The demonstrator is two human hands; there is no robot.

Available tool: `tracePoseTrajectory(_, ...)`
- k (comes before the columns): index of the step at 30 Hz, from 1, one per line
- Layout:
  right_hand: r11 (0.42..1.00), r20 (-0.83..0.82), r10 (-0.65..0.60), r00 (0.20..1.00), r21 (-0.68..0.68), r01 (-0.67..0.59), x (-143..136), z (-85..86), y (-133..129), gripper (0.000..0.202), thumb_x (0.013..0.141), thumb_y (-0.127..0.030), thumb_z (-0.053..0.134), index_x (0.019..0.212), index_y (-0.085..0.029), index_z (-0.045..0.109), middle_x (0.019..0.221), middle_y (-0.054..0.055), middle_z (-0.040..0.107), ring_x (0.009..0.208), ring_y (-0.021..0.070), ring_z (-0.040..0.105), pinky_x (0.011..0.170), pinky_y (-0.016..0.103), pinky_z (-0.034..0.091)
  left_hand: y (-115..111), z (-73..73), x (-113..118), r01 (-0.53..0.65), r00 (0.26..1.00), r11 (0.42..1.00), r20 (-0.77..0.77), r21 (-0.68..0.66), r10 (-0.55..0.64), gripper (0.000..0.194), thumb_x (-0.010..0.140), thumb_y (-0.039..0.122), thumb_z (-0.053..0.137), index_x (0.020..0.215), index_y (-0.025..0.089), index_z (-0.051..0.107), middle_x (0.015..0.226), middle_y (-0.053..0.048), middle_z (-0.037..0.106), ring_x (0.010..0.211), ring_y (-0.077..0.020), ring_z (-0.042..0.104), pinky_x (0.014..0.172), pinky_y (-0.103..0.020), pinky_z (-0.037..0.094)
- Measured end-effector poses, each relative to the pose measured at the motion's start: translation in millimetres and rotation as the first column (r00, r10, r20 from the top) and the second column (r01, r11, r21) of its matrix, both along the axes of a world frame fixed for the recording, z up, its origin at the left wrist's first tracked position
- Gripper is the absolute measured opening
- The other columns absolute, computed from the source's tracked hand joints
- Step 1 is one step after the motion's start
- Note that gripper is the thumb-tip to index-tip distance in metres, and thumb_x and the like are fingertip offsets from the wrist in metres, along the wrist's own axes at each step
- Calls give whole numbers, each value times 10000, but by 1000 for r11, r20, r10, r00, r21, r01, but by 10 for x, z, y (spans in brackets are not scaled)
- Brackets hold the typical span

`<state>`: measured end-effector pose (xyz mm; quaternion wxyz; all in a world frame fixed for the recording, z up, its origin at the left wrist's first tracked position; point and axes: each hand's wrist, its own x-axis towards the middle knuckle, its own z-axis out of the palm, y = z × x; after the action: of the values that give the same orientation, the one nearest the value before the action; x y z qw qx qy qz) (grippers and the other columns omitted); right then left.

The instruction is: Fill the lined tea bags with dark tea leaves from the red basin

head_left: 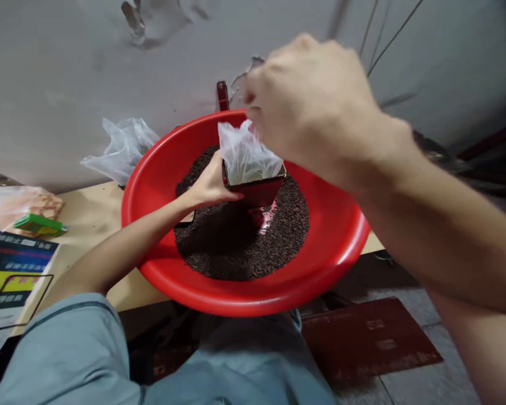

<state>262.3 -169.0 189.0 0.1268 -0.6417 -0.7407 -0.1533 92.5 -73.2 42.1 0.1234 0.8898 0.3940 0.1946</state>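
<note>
My left hand (213, 183) grips the side of a dark square tin (259, 193) above the middle of a wide red basin (244, 304). A clear plastic bag (249, 154) lines the tin and stands up out of its mouth. Above the bag's right side, my right hand (310, 101) is raised with its fingers closed. Its fingertips are mostly hidden, so I cannot make out what they hold. Dark, loose, leaf-like bits (257, 256) cover the basin's floor, with a bare red patch under the tin. A small flat piece (188, 218) lies partly behind my left wrist.
The basin stands on a pale wooden table (88, 208) against a grey wall. A crumpled plastic bag (124, 146) is behind it at left. Further left lie a green packet (40, 225) and a printed box (14, 270). A dark red board (371, 337) is low at right.
</note>
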Motion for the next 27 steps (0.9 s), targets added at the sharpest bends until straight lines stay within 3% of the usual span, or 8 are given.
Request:
tracePoseTrajectory(3, 984, -61, -129, 990, -130, 120, 452, -439, 216, 295, 976, -261, 622, 1155, -108, 801, 1152, 189, 729, 1125, 422, 709, 931, 585, 566, 55, -220, 121, 122, 992, 991, -8, -53, -123, 1114, 653, 292, 901, 1593, 124, 326, 1632, -226, 414, 1543, -371, 379, 1304, -476, 281)
tracePoseTrajectory(7, 996, -252, 38, 967, -71, -58, 849, -1062, 392, 220, 926, -337, 692, 963, -157, 813, 1040, 133, 707, 974, 281, 688, 922, 466, 564, 145, -492, 141, 85, 996, 986, 24, -143, -83, 1079, 641, 252, 893, 1554, 126, 331, 1605, -229, 451, 1484, -346, 469, 1266, -465, 355)
tracePoseTrajectory(10, 995, -325, 103, 940, 18, -103, 1017, -1325, 489, 287, 905, -433, 706, 980, -166, 775, 1008, 120, 696, 895, 251, 651, 858, 434, 552, 159, -512, 144, 93, 996, 980, 15, -178, -92, 1102, 667, 274, 899, 1581, 132, 298, 1634, -234, 418, 1505, -330, 451, 1252, -456, 378)
tracePoseTrajectory(15, 985, -314, 162, 935, -10, -174, 1077, -1307, 566, 146, 869, -244, 664, 953, -164, 753, 897, 88, 711, 796, 218, 633, 752, 362, 518, 80, 46, 325, 104, 993, 994, 46, 25, -105, 867, 859, 464, 795, 1585, 184, 414, 1707, -184, 346, 1561, -324, 376, 1254, -486, 363)
tracePoseTrajectory(17, 961, -321, 241, 916, -52, -271, 1039, -1273, 583, 171, 880, -170, 590, 845, -171, 757, 891, 79, 715, 760, 187, 635, 749, 335, 512, 82, 325, 448, 66, 995, 991, 62, 117, -73, 468, 1004, 484, 611, 1376, 203, 659, 1617, -129, 504, 1482, -300, 491, 1215, -475, 413)
tracePoseTrajectory(19, 949, -302, 279, 912, -59, -310, 1003, -1272, 597, 237, 895, -148, 546, 827, -171, 771, 935, 91, 719, 762, 176, 646, 757, 329, 511, 134, 519, 540, 11, 1000, 993, -2, 114, -11, 403, 1047, 487, 536, 1050, 179, 796, 1325, -121, 725, 1278, -288, 658, 1136, -455, 490)
tracePoseTrajectory(23, 970, -166, 226, 960, -52, -237, 1026, -1309, 579, 269, 952, -215, 542, 850, -144, 780, 832, 116, 685, 707, 188, 628, 696, 337, 487, 257, 632, 530, -118, 956, 985, -254, 123, 146, 257, 792, 410, 860, 813, 159, 813, 802, -101, 759, 949, -312, 750, 930, -437, 584)
tracePoseTrajectory(27, 951, -92, 211, 973, -212, -226, 1100, -1249, 469, 205, 932, -293, 634, 942, -146, 776, 808, 98, 674, 652, 176, 608, 624, 316, 444, 140, 665, 420, 27, 901, 999, -435, 43, -6, 179, 794, 213, 780, 955, 178, 849, 833, -70, 770, 857, -238, 743, 839, -344, 582)
